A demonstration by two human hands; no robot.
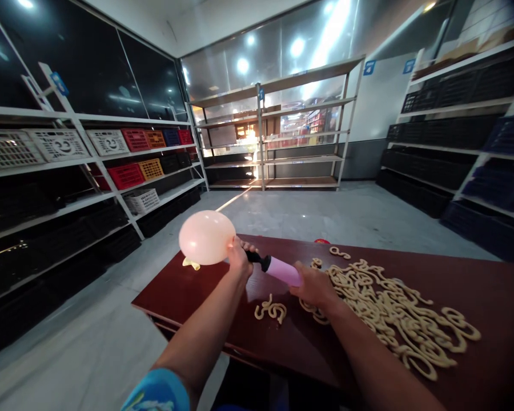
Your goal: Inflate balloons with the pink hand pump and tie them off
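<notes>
A pale pink, partly inflated balloon [206, 237] sits on the black nozzle of a pink hand pump [278, 269], held out over the left end of a dark red-brown table [488, 297]. My left hand [240, 258] is closed around the balloon's neck at the nozzle. My right hand [314, 285] is wrapped around the pump's pink body. A big pile of limp cream-coloured balloons [394, 314] lies on the table just right of my right hand. A small loose clump of limp balloons [270, 309] lies below the pump.
Metal shelving lines the room: white, red and orange crates [124, 154] on the left, dark crates [445, 131] on the right, bare shelves [278, 142] at the back. Grey floor [308, 211] stretches beyond the table. A small red object [321, 241] sits at the table's far edge.
</notes>
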